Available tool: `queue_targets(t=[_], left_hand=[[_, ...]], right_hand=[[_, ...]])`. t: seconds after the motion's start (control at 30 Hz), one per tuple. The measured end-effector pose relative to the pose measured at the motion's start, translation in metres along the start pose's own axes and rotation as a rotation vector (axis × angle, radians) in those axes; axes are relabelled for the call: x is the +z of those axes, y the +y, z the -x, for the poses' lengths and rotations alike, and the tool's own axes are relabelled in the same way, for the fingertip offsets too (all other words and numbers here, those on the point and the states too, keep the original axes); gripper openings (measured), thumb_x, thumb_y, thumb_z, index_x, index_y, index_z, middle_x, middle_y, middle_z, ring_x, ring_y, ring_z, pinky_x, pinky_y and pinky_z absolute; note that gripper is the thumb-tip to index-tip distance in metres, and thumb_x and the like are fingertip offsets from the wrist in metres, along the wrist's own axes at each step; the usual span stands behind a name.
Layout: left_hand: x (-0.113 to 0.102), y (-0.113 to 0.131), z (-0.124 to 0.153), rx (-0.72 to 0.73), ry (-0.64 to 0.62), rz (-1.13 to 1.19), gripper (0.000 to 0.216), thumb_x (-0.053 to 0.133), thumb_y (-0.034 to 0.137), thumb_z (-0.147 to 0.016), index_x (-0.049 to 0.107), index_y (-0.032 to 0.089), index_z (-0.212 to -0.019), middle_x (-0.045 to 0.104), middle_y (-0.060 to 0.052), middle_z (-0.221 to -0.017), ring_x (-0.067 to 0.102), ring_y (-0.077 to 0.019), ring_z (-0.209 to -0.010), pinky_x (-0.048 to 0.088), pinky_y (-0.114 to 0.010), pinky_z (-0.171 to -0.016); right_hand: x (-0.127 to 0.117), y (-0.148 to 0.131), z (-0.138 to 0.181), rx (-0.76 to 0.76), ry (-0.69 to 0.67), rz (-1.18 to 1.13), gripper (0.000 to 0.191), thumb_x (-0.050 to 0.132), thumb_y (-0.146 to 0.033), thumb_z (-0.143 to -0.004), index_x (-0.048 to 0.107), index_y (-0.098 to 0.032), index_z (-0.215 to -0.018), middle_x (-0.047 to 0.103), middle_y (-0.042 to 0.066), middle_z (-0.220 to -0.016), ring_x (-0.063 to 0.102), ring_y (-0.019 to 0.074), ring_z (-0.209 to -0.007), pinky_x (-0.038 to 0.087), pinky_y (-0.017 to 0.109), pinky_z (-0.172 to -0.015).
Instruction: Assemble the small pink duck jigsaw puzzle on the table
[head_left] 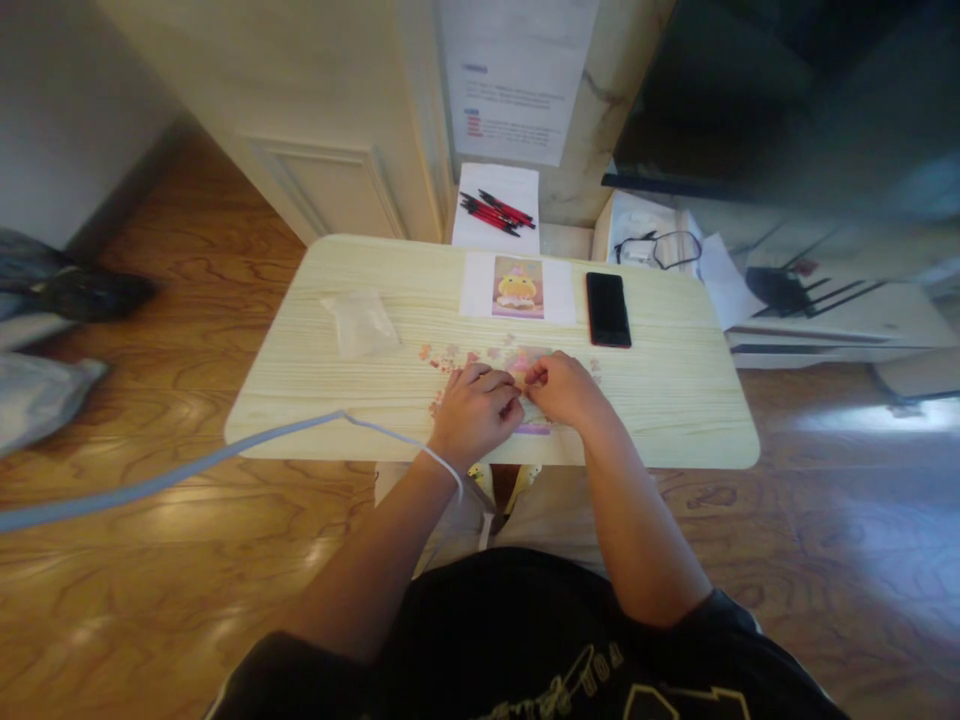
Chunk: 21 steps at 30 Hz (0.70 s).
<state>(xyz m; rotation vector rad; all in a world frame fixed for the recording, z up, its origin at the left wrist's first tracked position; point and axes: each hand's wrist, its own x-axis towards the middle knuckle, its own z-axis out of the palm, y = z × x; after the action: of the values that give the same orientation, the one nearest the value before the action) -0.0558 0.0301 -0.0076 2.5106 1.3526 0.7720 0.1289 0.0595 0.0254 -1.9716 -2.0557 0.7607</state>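
Note:
A jigsaw puzzle (534, 429), partly put together with a purple lower edge, lies under my hands near the front of the table. My left hand (478, 408) rests over its left side with fingers curled; whatever is under them is hidden. From the right, my right hand (562, 388) pinches a small jigsaw piece, mostly covered by the fingertips, close to my left fingertips. Loose jigsaw pieces (448, 354) are scattered left of and above the puzzle. Beyond them lies a printed picture (517, 288) of a yellow cartoon figure on white paper.
On the pale wooden table (300, 390) lie a clear plastic bag (363, 324) at left and a black phone (608, 310) at right. Red pens (497, 213) rest on paper behind. A grey cable (225, 456) runs from the left to my left wrist.

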Motion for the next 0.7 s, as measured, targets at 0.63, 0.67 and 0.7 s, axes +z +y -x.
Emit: queue_targets(t=[0.63,0.67,0.7], left_hand=[[-0.004,0.004,0.001,-0.082,-0.021,-0.007,0.045,0.062,0.021,-0.085,0.07,0.021,-0.129,0.071,-0.005,-0.137,0.061,-0.03,-0.123,0.046,-0.05,-0.106],[-0.004,0.004,0.001,-0.082,-0.015,-0.006,0.045,0.061,0.021,-0.085,0.071,0.021,-0.129,0.071,-0.005,-0.137,0.061,-0.0296,-0.123,0.046,-0.05,-0.107],[-0.003,0.004,0.001,-0.085,-0.008,-0.003,0.045,0.06,0.02,-0.085,0.071,0.021,-0.129,0.071,-0.005,-0.137,0.061,-0.0293,-0.123,0.047,-0.05,-0.107]], right_hand=[[-0.004,0.01,0.025,-0.175,0.115,-0.118,0.011,0.068,-0.016,-0.092,0.077,-0.019,-0.099,0.071,0.006,-0.101,0.064,0.0182,-0.094,0.048,0.029,-0.086],[-0.004,0.009,0.027,-0.171,0.114,-0.115,0.012,0.068,-0.016,-0.092,0.076,-0.019,-0.1,0.071,0.006,-0.102,0.064,0.0182,-0.095,0.048,0.029,-0.087],[-0.005,0.008,0.028,-0.164,0.112,-0.111,0.012,0.068,-0.015,-0.092,0.076,-0.019,-0.1,0.071,0.006,-0.103,0.064,0.0182,-0.095,0.048,0.029,-0.087]])
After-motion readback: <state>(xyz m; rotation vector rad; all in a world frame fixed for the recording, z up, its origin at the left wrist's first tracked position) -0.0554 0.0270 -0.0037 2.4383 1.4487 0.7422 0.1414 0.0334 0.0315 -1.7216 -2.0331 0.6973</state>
